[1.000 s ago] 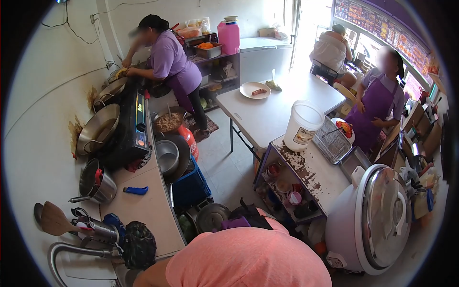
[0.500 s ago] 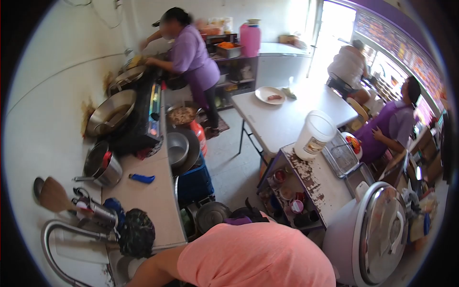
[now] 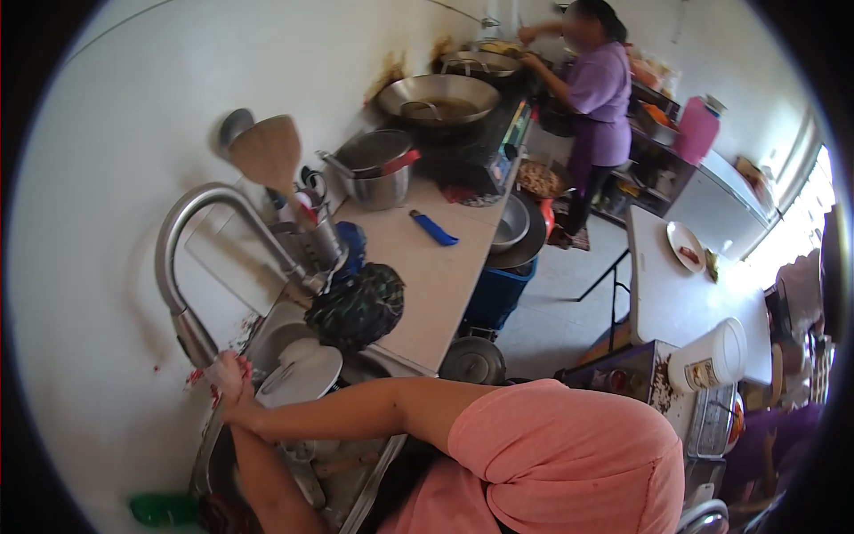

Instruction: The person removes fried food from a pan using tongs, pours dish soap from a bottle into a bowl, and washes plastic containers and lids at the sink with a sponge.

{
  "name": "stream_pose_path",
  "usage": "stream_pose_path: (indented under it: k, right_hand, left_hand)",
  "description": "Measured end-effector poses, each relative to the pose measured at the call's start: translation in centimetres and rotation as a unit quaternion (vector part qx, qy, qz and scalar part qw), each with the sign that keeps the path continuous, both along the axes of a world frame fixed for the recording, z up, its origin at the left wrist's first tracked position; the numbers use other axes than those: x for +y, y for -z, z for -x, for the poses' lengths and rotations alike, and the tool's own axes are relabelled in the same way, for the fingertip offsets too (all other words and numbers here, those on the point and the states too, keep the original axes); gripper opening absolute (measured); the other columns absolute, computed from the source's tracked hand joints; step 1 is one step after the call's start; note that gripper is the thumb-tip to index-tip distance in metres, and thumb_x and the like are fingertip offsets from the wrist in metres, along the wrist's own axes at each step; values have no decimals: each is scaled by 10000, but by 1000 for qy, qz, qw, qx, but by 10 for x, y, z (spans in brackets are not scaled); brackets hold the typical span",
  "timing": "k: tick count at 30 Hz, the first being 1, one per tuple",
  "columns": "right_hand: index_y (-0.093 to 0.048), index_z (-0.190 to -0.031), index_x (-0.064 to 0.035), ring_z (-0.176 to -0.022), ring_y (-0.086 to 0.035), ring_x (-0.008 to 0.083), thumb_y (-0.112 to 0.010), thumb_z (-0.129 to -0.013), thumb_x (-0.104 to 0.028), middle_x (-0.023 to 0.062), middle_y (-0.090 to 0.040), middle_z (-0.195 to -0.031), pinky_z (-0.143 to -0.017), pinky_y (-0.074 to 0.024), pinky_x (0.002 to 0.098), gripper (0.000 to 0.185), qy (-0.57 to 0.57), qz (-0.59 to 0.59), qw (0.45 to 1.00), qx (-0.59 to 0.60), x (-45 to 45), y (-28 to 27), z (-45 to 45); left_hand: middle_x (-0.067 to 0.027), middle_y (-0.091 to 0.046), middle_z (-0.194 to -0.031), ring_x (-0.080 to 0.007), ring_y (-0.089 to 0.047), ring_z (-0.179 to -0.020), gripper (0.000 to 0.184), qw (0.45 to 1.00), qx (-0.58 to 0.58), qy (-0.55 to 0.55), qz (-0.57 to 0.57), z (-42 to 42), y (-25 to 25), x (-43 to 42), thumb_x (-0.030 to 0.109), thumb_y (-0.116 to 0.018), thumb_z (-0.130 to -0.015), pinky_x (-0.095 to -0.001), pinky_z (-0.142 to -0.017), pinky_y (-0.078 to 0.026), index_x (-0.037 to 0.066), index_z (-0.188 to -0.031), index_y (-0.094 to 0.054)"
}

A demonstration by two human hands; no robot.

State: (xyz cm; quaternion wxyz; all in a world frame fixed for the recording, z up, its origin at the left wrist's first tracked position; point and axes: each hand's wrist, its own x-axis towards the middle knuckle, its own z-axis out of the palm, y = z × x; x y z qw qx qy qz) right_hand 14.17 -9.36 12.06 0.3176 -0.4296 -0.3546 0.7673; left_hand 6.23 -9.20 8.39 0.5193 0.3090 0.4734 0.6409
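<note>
Both my arms reach into the metal sink [image 3: 382, 476]. My left hand [image 3: 232, 377] is right below the spout of the curved metal faucet [image 3: 169, 258], beside small red marks on the wall; its fingers are small and blurred, with something clear or wet around them. Wrapped round my left wrist is my right hand [image 3: 246, 416], and that arm crosses above the sink. A white dish [image 3: 304, 374] leans inside the sink behind my right forearm. Lower in the sink lie utensils, partly hidden by my arms.
A dark patterned bag [image 3: 358, 307] and a utensil holder [image 3: 316, 245] stand behind the sink. A blue-handled tool [image 3: 433, 228] lies on the counter. Beyond are a pot [image 3: 378, 182], a wide pan [image 3: 440, 100] and a person in purple [image 3: 600, 98] at the stove.
The view has swung left and down towards the sink. My arms and hands have come into view at the faucet; before, only part of one arm showed. The person at the stove is still there.
</note>
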Motion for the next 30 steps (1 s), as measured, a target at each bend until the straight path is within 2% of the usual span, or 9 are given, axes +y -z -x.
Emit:
stream_pose_path:
  k: [3, 6, 9, 11, 13, 15, 18, 21, 30]
  right_hand:
    - [-413, -1284, -30, -1091, -535, 296, -675, -730, -329, 166, -569, -1127, -906, -411, 432, 682, 76, -17, 995, -58, 32, 34, 45]
    - [-574, -1107, -39, -1031, -550, 273, -618, -752, -385, 166, -591, -1038, -843, -440, 406, 498, 65, 119, 971, 198, 44, 14, 25]
    - [-648, -943, -89, -896, -572, 269, -571, -774, -432, 153, -604, -950, -773, -455, 404, 390, 77, 178, 973, 125, 80, 44, 53]
    - [-648, -907, -97, -819, -592, 276, -553, -802, -398, 156, -620, -872, -753, -459, 432, 333, 64, -20, 995, 78, 90, 47, 33]
    - [-644, -924, -46, -774, -611, 284, -525, -815, -286, 165, -624, -800, -738, -469, 435, 289, 63, 133, 985, 93, 130, 67, 49]
    - [-628, -973, -35, -833, -603, 275, -515, -810, -231, 163, -621, -849, -776, -460, 418, 279, 14, -136, 985, -107, 123, 48, 43]
    - [-613, -1005, -36, -859, -595, 271, -518, -801, -212, 159, -617, -875, -790, -455, 407, 286, 69, -133, 987, -54, 103, 33, 45]
    - [-599, -1036, -36, -884, -588, 266, -521, -791, -193, 155, -614, -901, -803, -449, 395, 301, 62, -145, 987, -17, 90, 24, 41]
    - [-555, -1130, -37, -959, -565, 252, -530, -763, -136, 143, -603, -978, -845, -432, 360, 381, 10, -169, 985, 14, 63, 22, 12]
  left_hand:
    - [-15, -621, -947, -146, -590, -858, 307, 1000, -16, 8, -7, -3, -4, 2, 285, -433, -929, -295, -765, -465, 91, -1136, -552]
    - [-13, -622, -946, -143, -590, -858, 306, 999, -34, 32, -8, -1, -7, 26, 282, -434, -929, -291, -764, -464, 91, -1139, -551]
    - [-10, -622, -945, -140, -590, -857, 306, 999, -41, 30, -1, -11, -17, 30, 279, -435, -930, -287, -763, -464, 91, -1142, -551]
    - [-9, -622, -945, -137, -590, -857, 305, 998, -57, -14, -13, -31, -17, 20, 278, -436, -930, -285, -763, -464, 92, -1144, -550]
    - [-29, -610, -1030, -153, -586, -935, 341, 989, -81, -96, -74, -74, -28, 11, 283, -422, -941, -308, -813, -464, 58, -1175, -528]
    - [-72, -569, -1166, -184, -535, -1107, 373, 977, -141, -132, -92, -68, -13, 8, 275, -401, -954, -346, -895, -452, 29, -1215, -506]
    - [-84, -574, -1147, -201, -536, -1103, 362, 958, -219, -141, -117, -56, -7, 6, 260, -426, -947, -352, -893, -458, 27, -1212, -504]
    - [-133, -591, -1088, -241, -581, -993, 344, 908, -264, -318, -73, -133, -95, -16, 248, -441, -928, -368, -856, -483, 16, -1171, -514]
    - [-131, -563, -913, -241, -568, -753, 469, 888, -440, -92, 94, -60, -51, 16, 470, -512, -827, -398, -672, -510, 54, -1044, -499]
